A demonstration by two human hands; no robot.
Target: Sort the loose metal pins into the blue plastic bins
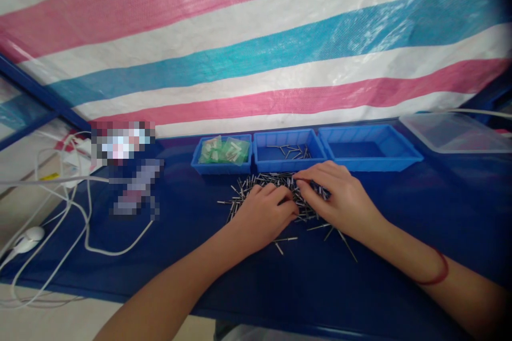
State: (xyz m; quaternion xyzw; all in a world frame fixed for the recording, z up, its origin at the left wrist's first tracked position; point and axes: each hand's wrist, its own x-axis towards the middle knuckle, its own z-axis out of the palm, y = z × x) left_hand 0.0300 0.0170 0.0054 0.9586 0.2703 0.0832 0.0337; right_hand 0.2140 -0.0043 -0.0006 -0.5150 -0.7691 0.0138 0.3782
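Note:
A loose heap of blind rivets (264, 178), with thin pins and short silvery bodies, lies on the blue table. My left hand (264, 213) rests on the heap's near side, its fingers curled down and its thumb close to the index finger; what they hold, if anything, is hidden. At the heap's right side is my right hand (340, 194), thumb and index finger drawn together among the rivets, seemingly pinching one. Several stray rivets (286, 240) lie in front of the heap. Behind it, the middle blue bin (284, 161) contains some rivets.
The left blue bin (222, 169) holds green-and-clear packets (226, 150). To the right stands another blue bin (372, 162), with a clear plastic lid (452, 133) beyond it. White cables (88, 224) tangle at the left. A striped sheet (256, 64) hangs behind the table (168, 245).

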